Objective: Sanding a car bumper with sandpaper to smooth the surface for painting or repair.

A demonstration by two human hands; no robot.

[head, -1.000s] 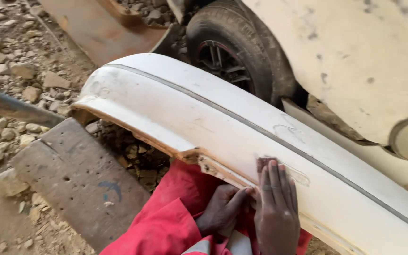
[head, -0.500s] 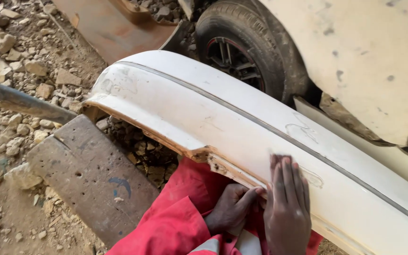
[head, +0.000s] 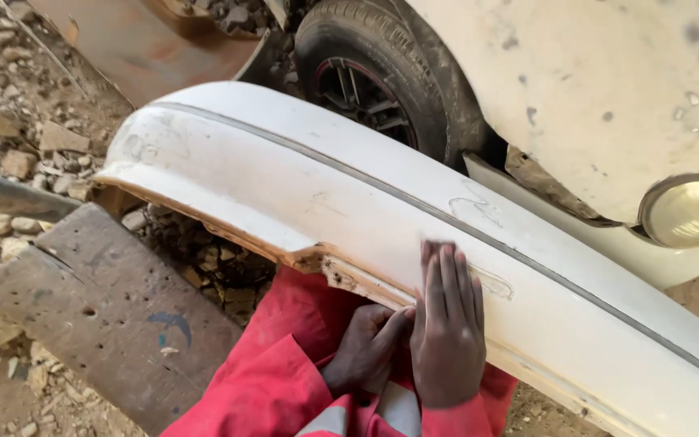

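While our right hand (head: pixel 446 332) presses flat on the long white plastic car bumper (head: pixel 382 210), our left hand (head: pixel 366 348) grips its lower edge; we should rub evenly.

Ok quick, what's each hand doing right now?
Left hand: fingers curled at the bumper's lower edge; grip cannot be told.
Right hand: open, flat on the bumper.

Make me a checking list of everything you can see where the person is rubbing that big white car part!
Surface: stony dirt ground.
Job's things: white bumper, detached, lower edge chipped and ragged.
Clutter: wooden plank; rusty metal sheet.
Grippers: right hand flat on the bumper, something dark under its fingertips; left hand curled under the bumper's lower edge.
Cables: nothing seen.
Surroundings: cream car body, tyre, round headlamp.
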